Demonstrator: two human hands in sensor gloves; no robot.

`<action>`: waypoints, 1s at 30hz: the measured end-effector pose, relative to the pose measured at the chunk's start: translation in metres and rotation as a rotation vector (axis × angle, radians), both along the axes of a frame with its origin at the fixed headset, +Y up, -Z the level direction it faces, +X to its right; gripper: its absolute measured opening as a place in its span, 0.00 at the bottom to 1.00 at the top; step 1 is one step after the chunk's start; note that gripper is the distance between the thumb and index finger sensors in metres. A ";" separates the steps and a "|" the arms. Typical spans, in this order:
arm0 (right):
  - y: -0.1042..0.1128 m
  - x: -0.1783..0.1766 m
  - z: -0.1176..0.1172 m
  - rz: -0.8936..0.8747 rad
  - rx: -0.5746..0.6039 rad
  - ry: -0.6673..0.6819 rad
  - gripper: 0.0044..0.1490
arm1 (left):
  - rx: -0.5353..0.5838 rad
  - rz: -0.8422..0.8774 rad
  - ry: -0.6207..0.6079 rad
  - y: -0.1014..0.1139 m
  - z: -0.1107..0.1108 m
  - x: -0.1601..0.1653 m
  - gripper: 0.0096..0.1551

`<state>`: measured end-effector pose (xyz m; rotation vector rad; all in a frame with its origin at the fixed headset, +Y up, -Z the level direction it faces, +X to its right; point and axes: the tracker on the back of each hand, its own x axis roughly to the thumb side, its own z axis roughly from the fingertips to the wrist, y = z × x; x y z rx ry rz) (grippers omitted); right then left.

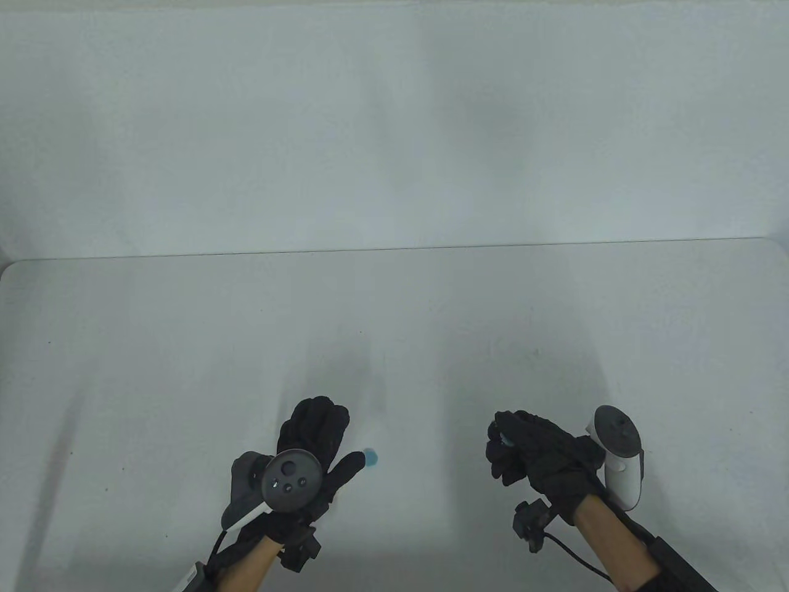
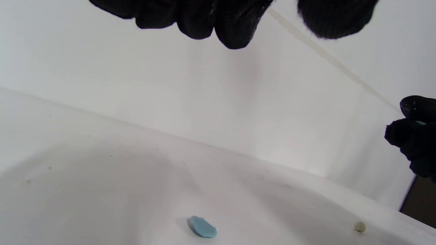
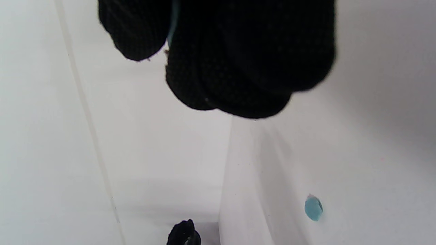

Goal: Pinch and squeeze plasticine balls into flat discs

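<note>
A flattened blue plasticine disc lies on the white table just right of my left thumb tip; it also shows in the left wrist view and in the right wrist view. My left hand hovers beside it with fingers spread and holds nothing. My right hand is curled, and its thumb and fingers pinch a second blue plasticine piece, of which only a thin sliver shows in the right wrist view.
The white table ends at a far edge against a white wall. A tiny pale ball or crumb lies on the table to the right of the disc in the left wrist view.
</note>
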<state>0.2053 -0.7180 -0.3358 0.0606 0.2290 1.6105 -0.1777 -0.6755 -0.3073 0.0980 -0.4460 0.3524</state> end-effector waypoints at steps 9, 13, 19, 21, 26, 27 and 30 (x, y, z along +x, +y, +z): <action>-0.003 -0.003 0.000 -0.124 0.002 0.138 0.55 | 0.003 0.002 0.000 0.000 0.000 0.000 0.46; -0.004 -0.003 0.000 -0.115 0.000 0.125 0.50 | 0.003 -0.002 0.003 0.001 0.000 0.000 0.46; -0.002 -0.002 -0.001 -0.129 -0.020 0.103 0.30 | 0.000 -0.005 0.002 0.001 0.000 0.001 0.46; -0.002 -0.002 -0.001 -0.126 -0.022 0.103 0.27 | -0.003 -0.003 0.000 0.000 0.000 0.001 0.46; 0.003 -0.003 -0.001 -0.088 0.001 0.083 0.25 | 0.000 -0.003 0.000 0.001 0.000 0.001 0.46; 0.004 -0.003 -0.001 -0.082 0.010 0.082 0.25 | -0.001 -0.002 -0.001 0.001 0.000 0.001 0.46; 0.005 -0.003 0.001 -0.090 0.011 0.050 0.26 | -0.001 -0.006 -0.001 0.001 0.001 0.001 0.46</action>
